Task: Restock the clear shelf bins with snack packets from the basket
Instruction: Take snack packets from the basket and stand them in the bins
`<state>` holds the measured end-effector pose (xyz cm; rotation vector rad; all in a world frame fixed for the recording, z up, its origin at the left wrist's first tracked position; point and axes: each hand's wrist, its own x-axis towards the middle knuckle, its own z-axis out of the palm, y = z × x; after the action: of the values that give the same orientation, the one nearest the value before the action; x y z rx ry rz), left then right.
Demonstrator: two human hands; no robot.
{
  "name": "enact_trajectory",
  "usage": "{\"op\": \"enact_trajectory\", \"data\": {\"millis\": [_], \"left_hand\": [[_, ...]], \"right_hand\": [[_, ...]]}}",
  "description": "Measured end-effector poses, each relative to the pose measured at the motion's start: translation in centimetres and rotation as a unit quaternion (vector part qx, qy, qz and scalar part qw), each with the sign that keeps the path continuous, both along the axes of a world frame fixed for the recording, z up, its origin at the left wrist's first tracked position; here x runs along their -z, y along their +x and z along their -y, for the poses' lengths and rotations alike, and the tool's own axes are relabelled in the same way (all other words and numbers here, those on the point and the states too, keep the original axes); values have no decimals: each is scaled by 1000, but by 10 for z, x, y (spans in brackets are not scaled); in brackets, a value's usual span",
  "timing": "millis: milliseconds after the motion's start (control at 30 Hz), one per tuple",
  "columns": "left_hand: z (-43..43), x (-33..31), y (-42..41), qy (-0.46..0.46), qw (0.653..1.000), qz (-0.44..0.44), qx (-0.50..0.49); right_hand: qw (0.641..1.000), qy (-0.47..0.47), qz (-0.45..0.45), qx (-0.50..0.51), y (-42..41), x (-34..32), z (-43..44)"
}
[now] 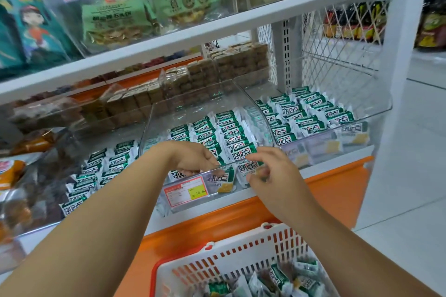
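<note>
**Head view: seating packets at the front of the middle clear bin (149, 128).**
My left hand (193, 161) reaches over the front lip, fingers curled down onto the front-row packets (246, 170). My right hand (272, 171) curls just beside them. I cannot tell whether either hand actually grips a packet. I stand each packet upright, label forward, tight against the rows behind. Spare packets (277, 277) lie in the basket (217, 263) below.

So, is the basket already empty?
Not empty. The basket holds several green-and-white packets lying at its bottom.
</note>
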<state>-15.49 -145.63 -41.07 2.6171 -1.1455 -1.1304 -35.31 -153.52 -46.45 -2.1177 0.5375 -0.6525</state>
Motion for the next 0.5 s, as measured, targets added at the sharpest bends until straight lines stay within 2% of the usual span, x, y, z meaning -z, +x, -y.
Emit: {"op": "enact_trajectory", "data": {"millis": [100, 333, 500], "left_hand": [[0, -2, -2, 8, 1000, 14, 3], [7, 4, -8, -44, 972, 213, 88], [2, 14, 0, -71, 963, 243, 89]], "right_hand": [[1000, 3, 0, 1, 0, 0, 0], [1000, -2, -1, 3, 3, 2, 1], [1000, 4, -4, 2, 3, 2, 1]]}}
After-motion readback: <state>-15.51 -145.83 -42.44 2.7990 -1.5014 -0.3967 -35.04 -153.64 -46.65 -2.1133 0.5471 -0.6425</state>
